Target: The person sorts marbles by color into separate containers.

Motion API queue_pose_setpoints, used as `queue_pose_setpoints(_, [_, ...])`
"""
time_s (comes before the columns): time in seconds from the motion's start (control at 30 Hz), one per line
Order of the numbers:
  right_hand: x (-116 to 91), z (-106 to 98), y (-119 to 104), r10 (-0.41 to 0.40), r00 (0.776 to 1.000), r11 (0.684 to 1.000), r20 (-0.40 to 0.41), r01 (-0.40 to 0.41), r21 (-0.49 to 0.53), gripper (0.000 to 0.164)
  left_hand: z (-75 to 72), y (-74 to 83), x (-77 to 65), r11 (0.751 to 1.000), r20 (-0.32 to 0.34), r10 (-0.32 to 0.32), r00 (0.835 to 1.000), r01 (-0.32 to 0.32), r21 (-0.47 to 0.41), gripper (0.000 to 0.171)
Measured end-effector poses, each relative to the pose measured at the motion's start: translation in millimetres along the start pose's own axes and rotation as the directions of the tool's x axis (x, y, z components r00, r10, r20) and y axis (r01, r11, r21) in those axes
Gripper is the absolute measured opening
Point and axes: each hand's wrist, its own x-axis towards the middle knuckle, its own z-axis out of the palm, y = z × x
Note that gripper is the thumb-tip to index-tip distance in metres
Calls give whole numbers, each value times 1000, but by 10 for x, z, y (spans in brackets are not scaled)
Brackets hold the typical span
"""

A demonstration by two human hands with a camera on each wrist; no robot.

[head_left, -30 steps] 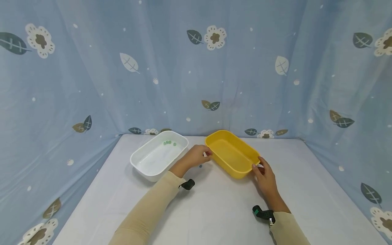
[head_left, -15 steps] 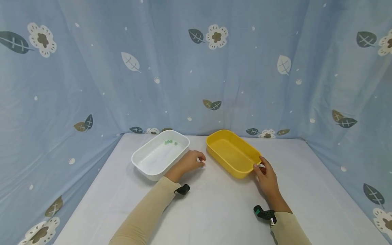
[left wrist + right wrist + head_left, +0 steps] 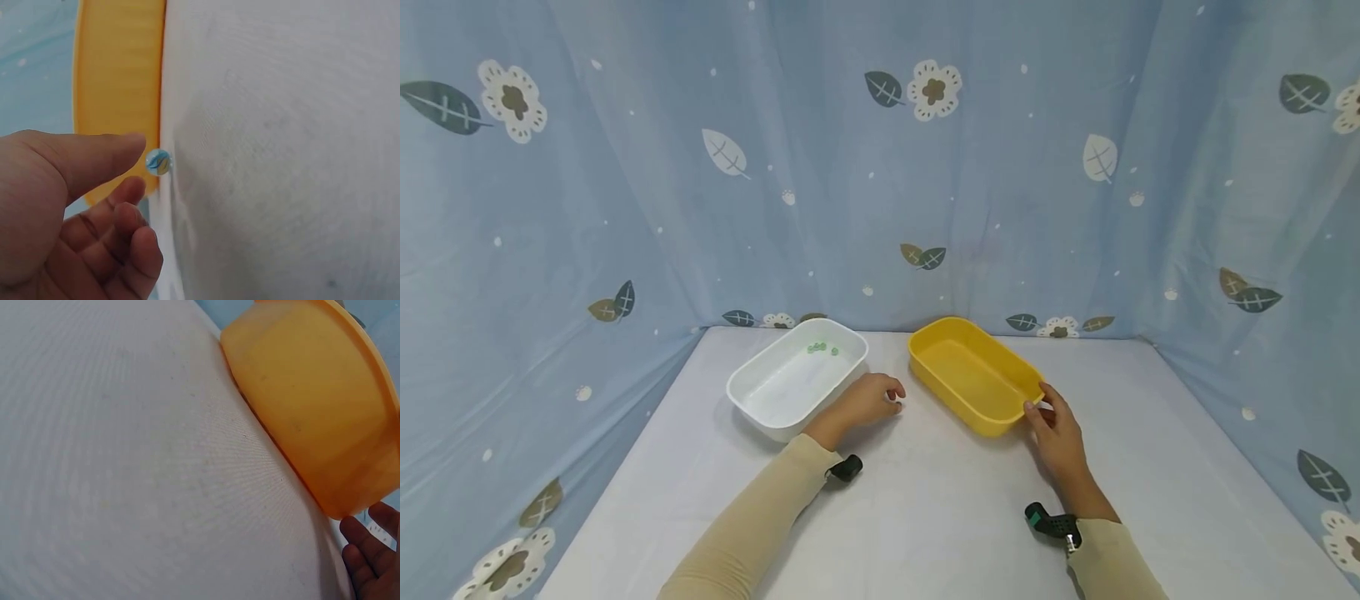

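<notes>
My left hand (image 3: pixel 867 398) hovers low over the table between the two tubs, thumb and fingers apart. In the left wrist view a clear glass marble (image 3: pixel 158 162) with blue and yellow swirls lies just beyond the thumb and index fingertips; in the head view the hand hides it. My right hand (image 3: pixel 1057 437) holds the near right corner of a yellow plastic tub (image 3: pixel 973 371), thumb and index finger at the rim. Other fingers (image 3: pixel 362 540) touch its outer wall low down in the right wrist view. No contents show inside this tub.
A white tub (image 3: pixel 790 383) stands to the left, with several small green marbles (image 3: pixel 818 347) at its far end. Both tubs sit on a white-covered table (image 3: pixel 940 517). A blue patterned curtain (image 3: pixel 820 208) closes off the back and sides.
My left hand has drawn back left and slightly down from beside the yellow tub, then nearly stopped near the marble. The right hand stays at the tub's corner.
</notes>
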Motion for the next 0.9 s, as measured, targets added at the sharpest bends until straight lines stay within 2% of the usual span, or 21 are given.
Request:
queue_pose_setpoints(0.13, [12,4,28,12,1000,1000,7,-12,1,69,7,7,0,1000,4,-17,1000,17,12,18])
queue_pose_setpoints(0.5, [15,-4,23,4,1000,1000,3,-4,10,69,-8,24,-10,999,19,-14,1000,14,30,17])
queue_pose_setpoints(0.9, [9,-4,23,3,1000,1000,8,-3,13,68,28,-24,3,1000,18,4,1000,-4,-9,8])
